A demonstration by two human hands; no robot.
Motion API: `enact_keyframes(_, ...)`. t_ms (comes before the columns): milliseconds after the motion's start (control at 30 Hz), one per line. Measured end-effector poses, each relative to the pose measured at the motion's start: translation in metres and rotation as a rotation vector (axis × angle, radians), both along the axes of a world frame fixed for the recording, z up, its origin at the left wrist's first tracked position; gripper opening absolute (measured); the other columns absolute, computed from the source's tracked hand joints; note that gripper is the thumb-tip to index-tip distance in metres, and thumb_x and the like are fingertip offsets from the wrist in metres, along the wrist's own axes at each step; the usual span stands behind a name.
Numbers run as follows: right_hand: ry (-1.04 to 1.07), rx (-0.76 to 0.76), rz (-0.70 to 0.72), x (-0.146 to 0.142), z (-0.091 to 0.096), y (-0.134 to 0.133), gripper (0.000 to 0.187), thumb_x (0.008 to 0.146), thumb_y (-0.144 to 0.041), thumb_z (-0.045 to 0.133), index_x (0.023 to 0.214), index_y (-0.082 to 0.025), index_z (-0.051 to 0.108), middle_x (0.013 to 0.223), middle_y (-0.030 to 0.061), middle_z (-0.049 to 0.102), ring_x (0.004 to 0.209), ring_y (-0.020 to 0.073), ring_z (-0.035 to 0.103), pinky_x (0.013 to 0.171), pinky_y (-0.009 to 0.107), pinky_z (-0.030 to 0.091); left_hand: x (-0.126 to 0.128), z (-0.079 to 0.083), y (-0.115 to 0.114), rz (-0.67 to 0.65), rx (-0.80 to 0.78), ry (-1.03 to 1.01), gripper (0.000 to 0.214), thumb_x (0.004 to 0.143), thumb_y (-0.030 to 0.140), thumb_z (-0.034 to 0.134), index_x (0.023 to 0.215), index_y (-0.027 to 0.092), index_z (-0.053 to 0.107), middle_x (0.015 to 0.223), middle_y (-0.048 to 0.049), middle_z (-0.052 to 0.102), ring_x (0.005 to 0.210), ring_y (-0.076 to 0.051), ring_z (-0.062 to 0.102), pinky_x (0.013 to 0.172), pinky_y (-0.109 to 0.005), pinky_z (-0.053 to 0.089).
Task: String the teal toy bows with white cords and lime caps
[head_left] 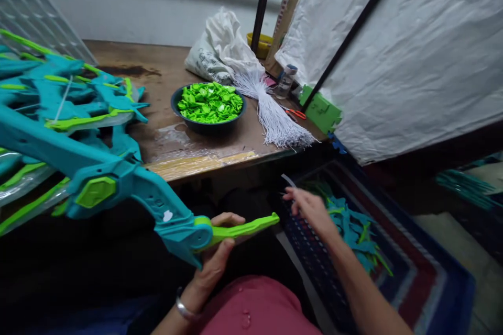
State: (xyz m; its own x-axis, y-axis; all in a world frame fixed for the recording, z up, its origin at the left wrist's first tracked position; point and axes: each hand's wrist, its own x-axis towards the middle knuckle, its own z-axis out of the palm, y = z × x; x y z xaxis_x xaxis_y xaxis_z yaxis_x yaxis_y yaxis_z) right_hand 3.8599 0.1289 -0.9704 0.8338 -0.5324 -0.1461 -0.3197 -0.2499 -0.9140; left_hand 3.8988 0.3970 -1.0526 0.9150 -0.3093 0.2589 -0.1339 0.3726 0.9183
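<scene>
My left hand (215,256) grips the end of a long teal and lime-green plastic toy (118,183) near its green tip, which points right. The toy stretches up to the left across my lap. My right hand (310,208) reaches down into a dark plastic crate (408,267) on the floor at my right, fingers spread over a heap of teal and green plastic parts (353,227). It holds nothing that I can see.
A dark bowl (208,124) of small green caps stands on the wooden table (157,70), beside a bundle of white strings (271,110) and a white bag (220,47). Stacked teal toys (47,94) fill the table's left. White sheeting (412,47) hangs at right.
</scene>
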Motion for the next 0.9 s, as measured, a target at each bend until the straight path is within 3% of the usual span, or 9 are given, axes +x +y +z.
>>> enact_keyframes(100, 0.003, 0.492, -0.056, -0.008, -0.036, 0.038, 0.076, 0.065, -0.072, 0.076, 0.110, -0.011, 0.070, 0.091, 0.0135, 0.075, 0.047, 0.0107, 0.050, 0.039, 0.020, 0.021, -0.027, -0.009, -0.038, 0.052, -0.084, 0.131, 0.039, 0.098, 0.038, 0.062, 0.136, 0.029, 0.055, 0.118, -0.0064, 0.070, 0.109, -0.021, 0.066, 0.092, -0.035, 0.054)
enact_keyframes(200, -0.152, 0.686, -0.280, -0.016, -0.057, 0.055, 0.066, 0.060, -0.064, 0.082, 0.102, -0.015, 0.068, 0.082, 0.0078, 0.073, 0.049, 0.0113, 0.050, 0.038, 0.019, 0.027, -0.044, -0.016, -0.061, 0.045, -0.074, 0.166, 0.046, 0.098, 0.045, 0.061, 0.139, 0.026, 0.052, 0.122, -0.0094, 0.069, 0.108, -0.023, 0.066, 0.093, -0.038, 0.054)
enact_keyframes(300, -0.267, 0.508, -0.357, -0.013, -0.060, 0.047, 0.045, 0.069, -0.058, 0.074, 0.091, -0.020, 0.068, 0.075, 0.0051, 0.069, 0.053, 0.0155, 0.055, 0.043, 0.024, 0.039, -0.052, -0.017, -0.074, 0.031, -0.003, 0.079, 0.058, 0.097, 0.053, 0.058, 0.146, 0.025, 0.047, 0.130, -0.0122, 0.066, 0.123, -0.027, 0.061, 0.112, -0.047, 0.044)
enact_keyframes(400, -0.328, 0.343, -0.336, 0.002, -0.053, 0.027, 0.037, 0.072, -0.053, 0.068, 0.086, -0.019, 0.065, 0.067, 0.0030, 0.064, 0.054, 0.0172, 0.056, 0.047, 0.027, 0.042, -0.056, -0.019, -0.087, -0.087, 0.326, -0.052, 0.076, 0.090, 0.061, 0.062, 0.152, 0.020, 0.043, 0.150, -0.0180, 0.052, 0.142, -0.035, 0.046, 0.123, -0.054, 0.029)
enact_keyframes(533, -0.364, 0.235, -0.424, 0.035, -0.041, -0.003, 0.039, 0.074, -0.055, 0.059, 0.083, -0.017, 0.060, 0.054, -0.0031, 0.054, 0.044, 0.0126, 0.044, 0.044, 0.025, 0.035, -0.065, -0.024, -0.092, -0.488, 0.707, -0.126, 0.070, 0.083, 0.065, 0.067, 0.132, 0.015, 0.065, 0.141, -0.0210, 0.061, 0.138, -0.044, 0.048, 0.118, -0.058, 0.034)
enact_keyframes(633, -0.346, 0.157, -0.334, 0.057, -0.040, -0.018, 0.039, 0.074, -0.055, 0.061, 0.077, -0.016, 0.062, 0.049, -0.0024, 0.053, 0.042, 0.0113, 0.043, 0.042, 0.023, 0.032, -0.075, -0.012, -0.077, -0.788, 0.708, -0.213, 0.063, 0.074, 0.061, 0.079, 0.114, 0.013, 0.074, 0.125, -0.0212, 0.071, 0.129, -0.046, 0.057, 0.117, -0.059, 0.033)
enact_keyframes(700, -0.334, 0.121, -0.238, 0.065, -0.043, -0.022, 0.043, 0.075, -0.059, 0.060, 0.074, -0.016, 0.061, 0.045, -0.0016, 0.052, 0.040, 0.0115, 0.043, 0.041, 0.023, 0.032, -0.075, 0.011, -0.061, -0.983, 0.634, -0.155, 0.051, 0.086, 0.055, 0.068, 0.116, 0.014, 0.075, 0.119, -0.0183, 0.074, 0.119, -0.040, 0.066, 0.109, -0.054, 0.045)
enact_keyframes(767, -0.336, 0.094, -0.143, 0.066, -0.046, -0.022, 0.046, 0.077, -0.063, 0.056, 0.073, -0.017, 0.060, 0.044, -0.0009, 0.053, 0.038, 0.0115, 0.043, 0.040, 0.023, 0.032, -0.064, 0.039, -0.045, -0.922, 0.516, 0.035, 0.043, 0.091, 0.044, 0.065, 0.124, 0.018, 0.072, 0.120, -0.0123, 0.075, 0.112, -0.030, 0.070, 0.099, -0.041, 0.053)
enact_keyframes(900, -0.381, 0.043, 0.013, 0.051, -0.044, -0.010, 0.049, 0.089, -0.064, 0.046, 0.078, -0.018, 0.059, 0.045, -0.0017, 0.054, 0.038, 0.0108, 0.043, 0.041, 0.022, 0.035, -0.013, 0.071, -0.042, -0.338, 0.607, -0.097, 0.040, 0.089, 0.037, 0.066, 0.124, 0.017, 0.070, 0.127, -0.0135, 0.071, 0.120, -0.030, 0.064, 0.107, -0.046, 0.047)
